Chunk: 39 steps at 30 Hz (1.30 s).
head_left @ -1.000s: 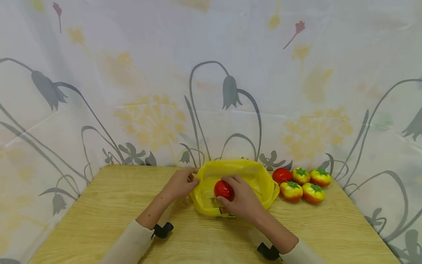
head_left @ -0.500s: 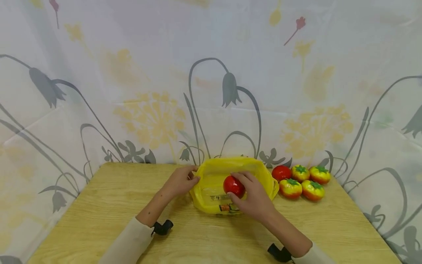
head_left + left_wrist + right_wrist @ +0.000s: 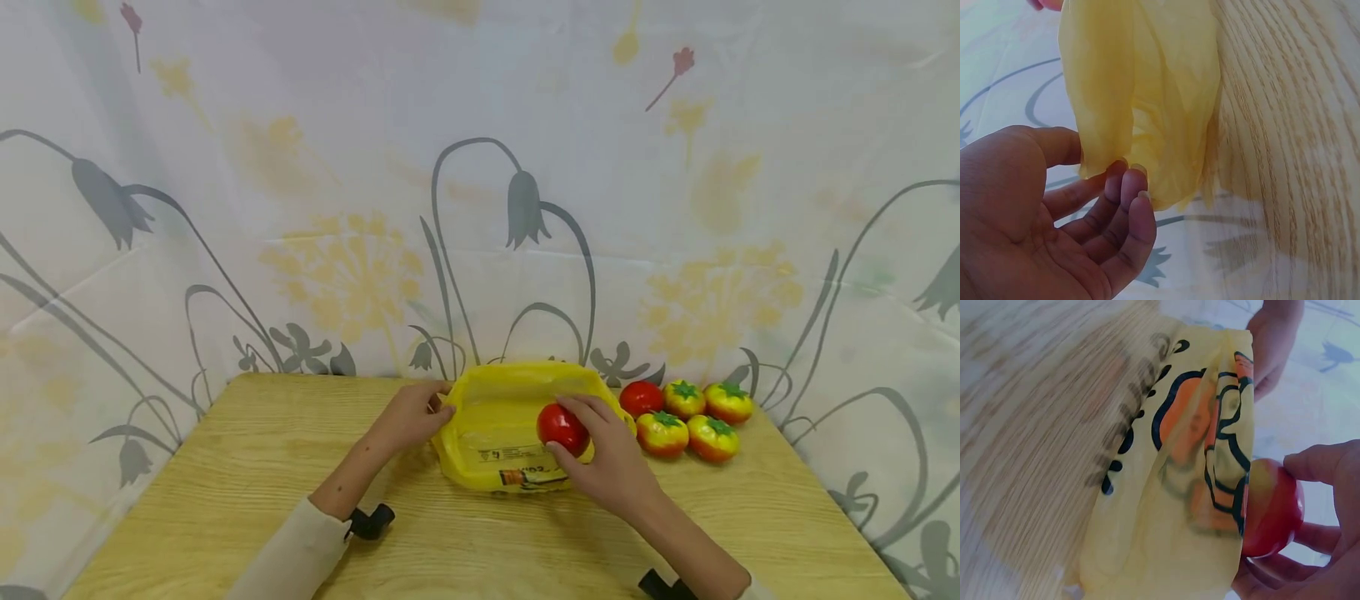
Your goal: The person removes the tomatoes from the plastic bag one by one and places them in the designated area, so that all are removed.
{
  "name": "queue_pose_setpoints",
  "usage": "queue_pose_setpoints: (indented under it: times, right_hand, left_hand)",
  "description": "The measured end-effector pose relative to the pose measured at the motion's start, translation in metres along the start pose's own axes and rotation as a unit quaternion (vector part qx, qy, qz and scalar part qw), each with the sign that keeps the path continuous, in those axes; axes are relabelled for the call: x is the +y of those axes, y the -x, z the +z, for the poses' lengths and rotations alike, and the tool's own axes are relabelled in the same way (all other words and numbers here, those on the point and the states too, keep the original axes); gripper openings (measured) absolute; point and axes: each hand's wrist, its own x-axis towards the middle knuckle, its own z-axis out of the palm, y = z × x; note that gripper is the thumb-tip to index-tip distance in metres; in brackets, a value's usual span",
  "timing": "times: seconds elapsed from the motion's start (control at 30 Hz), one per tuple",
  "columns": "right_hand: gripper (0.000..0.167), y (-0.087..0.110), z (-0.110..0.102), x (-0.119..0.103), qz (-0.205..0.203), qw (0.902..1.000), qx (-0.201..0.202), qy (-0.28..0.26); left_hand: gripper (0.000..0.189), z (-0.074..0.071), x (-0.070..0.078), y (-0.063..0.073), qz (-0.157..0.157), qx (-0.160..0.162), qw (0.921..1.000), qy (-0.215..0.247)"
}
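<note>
A yellow plastic bag (image 3: 480, 479) with dark printing lies on the table with its mouth spread wide. My left hand (image 3: 410, 417) holds the left edge of that mouth; in the left wrist view its thumb and curled fingers pinch the thin yellow film (image 3: 1147, 94). My right hand (image 3: 611, 454) grips a shiny red round fruit (image 3: 562, 428) over the right part of the mouth. Seen from the right wrist, the fruit (image 3: 1272, 509) also has a yellowish patch and is partly hidden behind the printed bag side (image 3: 1179, 456).
Right of the bag several fruits stand close together: a plain red one (image 3: 641, 399) and yellow-red ones (image 3: 713, 439) with green leafy caps. The wooden table (image 3: 300, 433) meets a flower-patterned cloth (image 3: 480, 267) at the back.
My right hand has moved to the right across the bag's mouth, carrying the red round fruit. My left hand stays at the bag's left edge.
</note>
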Motion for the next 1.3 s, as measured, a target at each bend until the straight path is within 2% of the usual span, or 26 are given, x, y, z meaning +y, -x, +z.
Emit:
queue_pose_setpoints:
  times: [0.37, 0.63, 0.93, 1.3]
  right_hand:
    - [0.054, 0.009, -0.025, 0.011, 0.0, 0.9992, 0.027, 0.031]
    - [0.054, 0.014, -0.036, 0.019, 0.011, 0.998, 0.042, 0.047]
    - [0.055, 0.01, -0.051, 0.027, 0.013, 0.9969, 0.06, 0.05]
    - [0.055, 0.007, -0.073, 0.05, 0.037, 0.9937, 0.086, 0.062]
  left_hand:
    - [0.039, -0.002, 0.0, -0.003, 0.007, 0.004, 1.0, 0.003]
    - [0.038, 0.0, -0.003, 0.001, 0.005, 0.0, 1.0, 0.003]
    - [0.038, 0.002, -0.003, 0.002, -0.014, 0.003, 0.9999, 0.005]
    - [0.04, -0.002, 0.0, -0.001, -0.011, -0.007, 0.9999, 0.0]
